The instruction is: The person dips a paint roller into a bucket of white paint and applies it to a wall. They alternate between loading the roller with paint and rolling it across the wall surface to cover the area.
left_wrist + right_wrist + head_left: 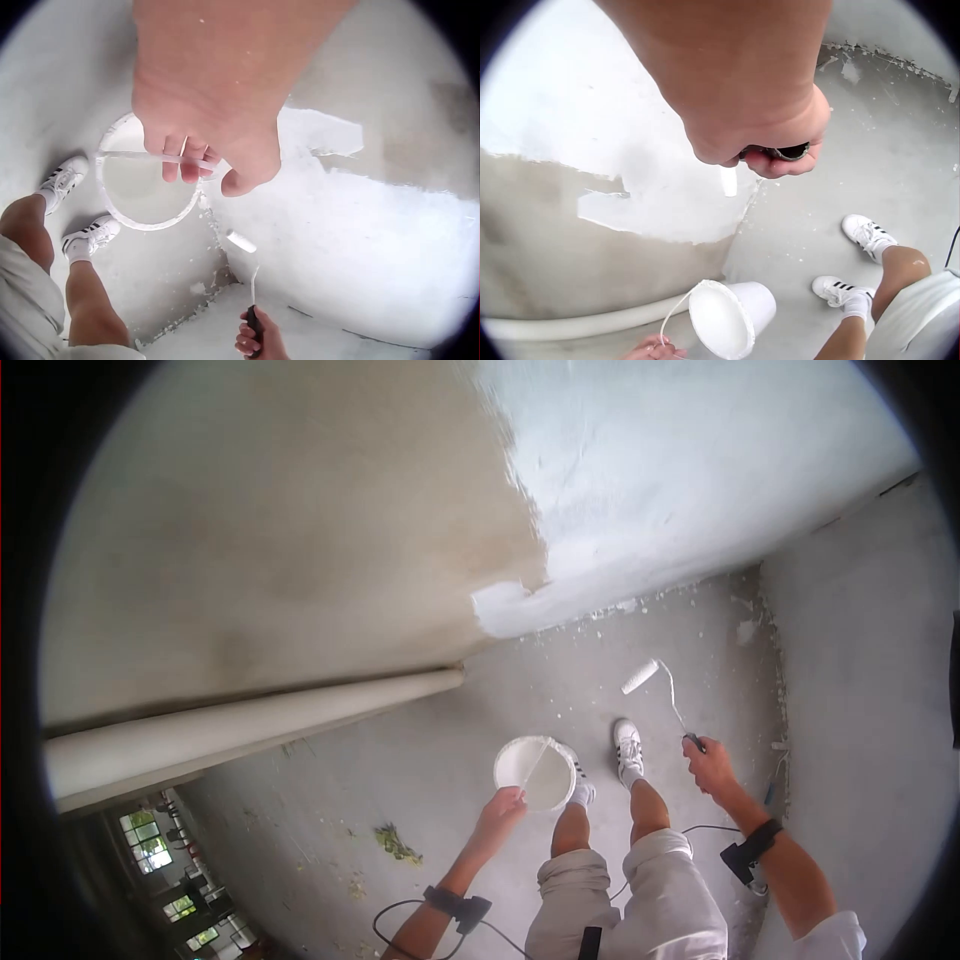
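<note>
My left hand (pixel 503 807) holds the thin handle (pixel 131 155) of a white bucket (pixel 759 300), its fingers hooked round it. White paint (pixel 552 788) shows inside the bucket, whose rim is coated with paint. In the head view the bucket is in front of my left foot. Off to the right, my right hand (pixel 711 765) grips the dark grip of a paint roller (pixel 640 677). The roller's white sleeve points toward the wall, over the floor in the head view. In the right wrist view my hand hides most of the roller's frame.
The wall ahead has fresh white paint (pixel 680 450) on the right and bare brownish plaster (pixel 300 530) on the left. A thick white pipe (pixel 260 720) runs along the wall's base. Leaves (pixel 397 843) lie on the paint-spotted floor. A side wall (pixel 870 630) stands right.
</note>
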A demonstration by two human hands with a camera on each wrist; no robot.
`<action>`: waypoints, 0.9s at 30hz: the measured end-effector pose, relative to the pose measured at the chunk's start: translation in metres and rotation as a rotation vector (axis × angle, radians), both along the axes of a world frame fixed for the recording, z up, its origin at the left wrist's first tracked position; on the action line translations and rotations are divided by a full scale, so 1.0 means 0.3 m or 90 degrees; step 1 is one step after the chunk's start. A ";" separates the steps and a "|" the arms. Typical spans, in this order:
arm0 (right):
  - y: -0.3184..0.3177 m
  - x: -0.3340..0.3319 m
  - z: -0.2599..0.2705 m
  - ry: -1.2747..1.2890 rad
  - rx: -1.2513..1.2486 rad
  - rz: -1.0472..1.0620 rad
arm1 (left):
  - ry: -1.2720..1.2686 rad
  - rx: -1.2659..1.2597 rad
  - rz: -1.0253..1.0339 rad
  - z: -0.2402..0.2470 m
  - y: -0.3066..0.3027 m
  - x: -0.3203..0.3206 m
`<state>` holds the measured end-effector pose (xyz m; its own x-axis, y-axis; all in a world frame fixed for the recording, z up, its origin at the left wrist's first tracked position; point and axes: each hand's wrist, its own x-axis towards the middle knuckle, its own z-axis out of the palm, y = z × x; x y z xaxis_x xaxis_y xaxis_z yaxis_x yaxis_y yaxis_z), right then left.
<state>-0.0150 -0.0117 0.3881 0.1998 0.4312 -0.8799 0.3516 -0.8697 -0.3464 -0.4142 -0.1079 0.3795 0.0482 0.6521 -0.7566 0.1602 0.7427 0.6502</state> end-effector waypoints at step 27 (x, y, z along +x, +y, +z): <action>-0.099 -0.323 1.423 0.395 0.385 -0.175 | 0.069 0.377 0.571 1.237 -0.108 -0.245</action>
<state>-0.1118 -0.0414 0.8149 -0.0704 0.8613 -0.5032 -0.2427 -0.5041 -0.8289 -0.4878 -0.1403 0.7505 -0.6779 0.6793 -0.2812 -0.2073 0.1903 0.9596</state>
